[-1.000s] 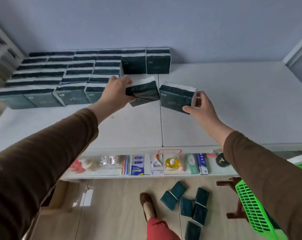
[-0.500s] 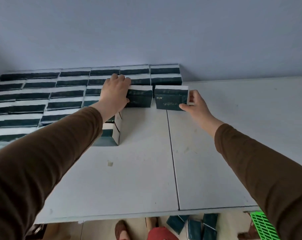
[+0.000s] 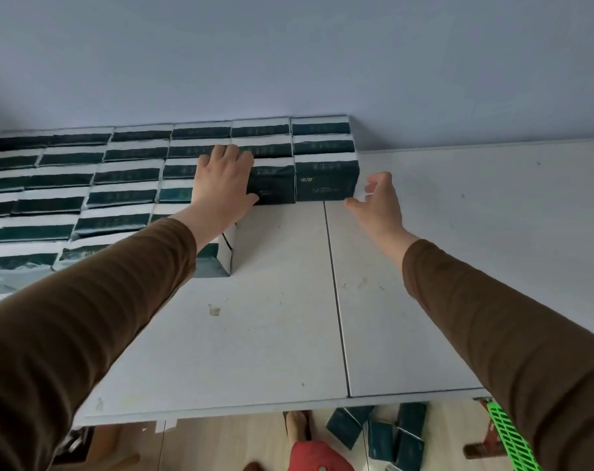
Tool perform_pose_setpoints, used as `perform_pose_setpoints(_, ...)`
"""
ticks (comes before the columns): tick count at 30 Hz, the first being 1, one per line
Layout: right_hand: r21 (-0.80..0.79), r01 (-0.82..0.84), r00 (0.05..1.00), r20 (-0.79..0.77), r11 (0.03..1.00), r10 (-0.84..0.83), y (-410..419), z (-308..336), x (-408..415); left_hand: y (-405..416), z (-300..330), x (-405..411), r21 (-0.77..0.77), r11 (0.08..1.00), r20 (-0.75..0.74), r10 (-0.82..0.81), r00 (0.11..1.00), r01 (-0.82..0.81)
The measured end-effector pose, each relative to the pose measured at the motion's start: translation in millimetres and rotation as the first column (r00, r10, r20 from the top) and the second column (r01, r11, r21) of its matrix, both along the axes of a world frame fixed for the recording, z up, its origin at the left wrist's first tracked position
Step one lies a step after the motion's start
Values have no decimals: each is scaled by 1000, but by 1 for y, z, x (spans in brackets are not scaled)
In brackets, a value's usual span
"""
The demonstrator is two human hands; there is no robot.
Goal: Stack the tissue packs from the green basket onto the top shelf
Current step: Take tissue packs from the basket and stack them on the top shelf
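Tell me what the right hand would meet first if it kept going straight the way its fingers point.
Probably nothing soon: the right hand points past the right end of the nearest tissue pack, so the wall comes first, though depth is unclear.

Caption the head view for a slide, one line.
Left hand rests on a tissue pack on the top shelf; right hand hovers open beside the next pack.

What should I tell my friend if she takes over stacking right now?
Left hand rests flat on a pack in the front row.
Right hand is open, beside the end pack, holding nothing.
Done: many packs sit in rows on the shelf, against the wall.
Left: some packs lie on the floor; the basket shows only an edge, contents hidden.
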State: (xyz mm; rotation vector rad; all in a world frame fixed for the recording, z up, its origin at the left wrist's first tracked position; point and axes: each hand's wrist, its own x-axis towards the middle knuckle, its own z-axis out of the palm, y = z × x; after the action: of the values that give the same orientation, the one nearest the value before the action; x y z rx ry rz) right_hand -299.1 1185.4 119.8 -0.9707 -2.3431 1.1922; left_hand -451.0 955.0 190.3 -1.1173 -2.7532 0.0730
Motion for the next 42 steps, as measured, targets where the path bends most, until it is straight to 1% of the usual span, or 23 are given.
perform_pose_setpoints(2, 93, -43, 999, 32, 995, 40, -9, 10, 27, -7, 3, 25, 55, 998, 19, -24, 1000, 23)
perform_pose_setpoints(5, 226, -140, 989, 82, 964, 124, -30, 22, 78, -19, 5, 76, 95, 993, 34, -66, 997, 63)
perform_pose_setpoints(8, 284, -200, 980, 77, 938, 186, -54, 27, 143, -35, 0, 143, 112, 987, -1, -113, 994, 113)
perform_pose_setpoints(13, 432, -217, 976, 73, 875, 205, -91, 30, 268, -63, -12, 272, 201, 964, 8, -177, 984, 172)
perform_pose_setpoints(17, 467, -246, 969, 138, 849, 205, -99, 24, 373, -66, -22, 369, 225, 946, 22, -243, 970, 232)
perform_pose_setpoints(23, 403, -222, 953, 280, 888, 111, -68, -1, 513, -23, -52, 485, 224, 938, 204, -310, 929, 264)
perform_pose_setpoints(26, 338, -196, 920, 388, 920, 54, -37, -23, 576, 12, -78, 536, 182, 935, 262, -346, 901, 306)
perform_pose_setpoints(28, 307, -166, 901, 432, 937, 18, -8, -40, 615, 44, -94, 568, 150, 928, 294, -370, 881, 340)
perform_pose_setpoints(31, 231, -82, 894, 446, 970, -30, 46, -69, 668, 105, -120, 616, 139, 912, 355, -409, 841, 385)
perform_pose_setpoints(34, 106, 16, 870, 488, 994, -66, 114, -111, 715, 181, -153, 663, 137, 904, 428, -422, 799, 404)
perform_pose_setpoints(39, -15, 137, 764, 638, 990, -96, 226, -192, 769, 312, -237, 720, 44, 884, 566, -406, 717, 465)
perform_pose_setpoints(42, -36, 162, 679, 729, 986, -85, 275, -242, 782, 383, -294, 737, -25, 866, 595, -388, 703, 499)
